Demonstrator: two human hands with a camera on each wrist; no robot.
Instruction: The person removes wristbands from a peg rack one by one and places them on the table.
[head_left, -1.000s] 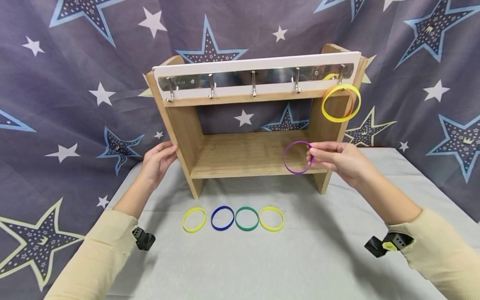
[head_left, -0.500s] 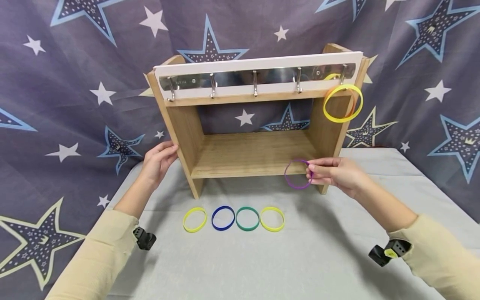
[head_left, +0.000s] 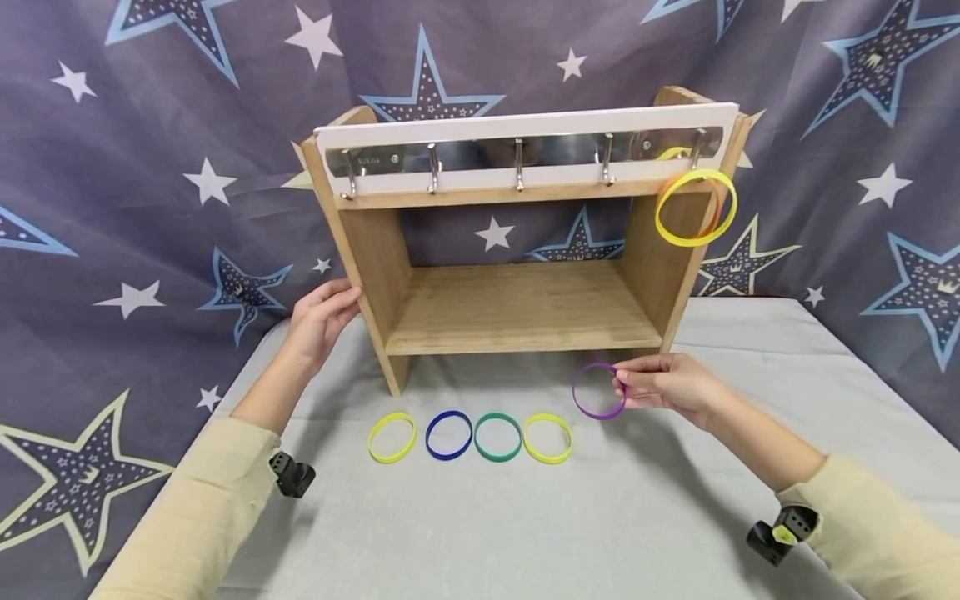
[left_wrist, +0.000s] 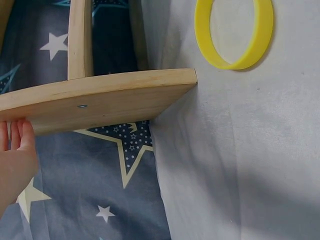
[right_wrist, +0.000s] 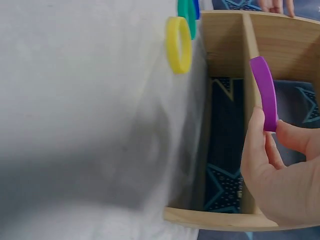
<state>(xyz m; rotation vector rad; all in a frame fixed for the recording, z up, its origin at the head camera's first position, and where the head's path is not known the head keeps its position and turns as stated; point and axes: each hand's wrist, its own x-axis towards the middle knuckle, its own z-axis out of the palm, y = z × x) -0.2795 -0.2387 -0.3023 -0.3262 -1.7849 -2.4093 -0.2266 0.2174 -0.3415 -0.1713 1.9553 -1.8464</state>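
My right hand (head_left: 675,387) pinches a purple silicone wristband (right_wrist: 265,92) between thumb and fingers, low in front of the shelf's right leg and above the table. With fingers extended, my left hand (head_left: 322,321) touches the outer left side of the wooden shelf (head_left: 517,312). A row on the table in the head view holds a yellow wristband (head_left: 392,461), a blue wristband (head_left: 449,457), a green wristband (head_left: 498,458) and another yellow wristband (head_left: 548,461). On the rightmost hook hang a yellow wristband (head_left: 686,242) and, behind it, an orange one (head_left: 712,218).
Several metal hooks line the hook rail (head_left: 480,156) across the shelf's top front; the other hooks carry no bands. A grey cloth (head_left: 450,533) covers the table. Behind the shelf hangs a star-patterned curtain (head_left: 247,167).
My right hand has moved down with the purple wristband, from in front of the shelf board to below its front edge. The left hand stays at the shelf's side.
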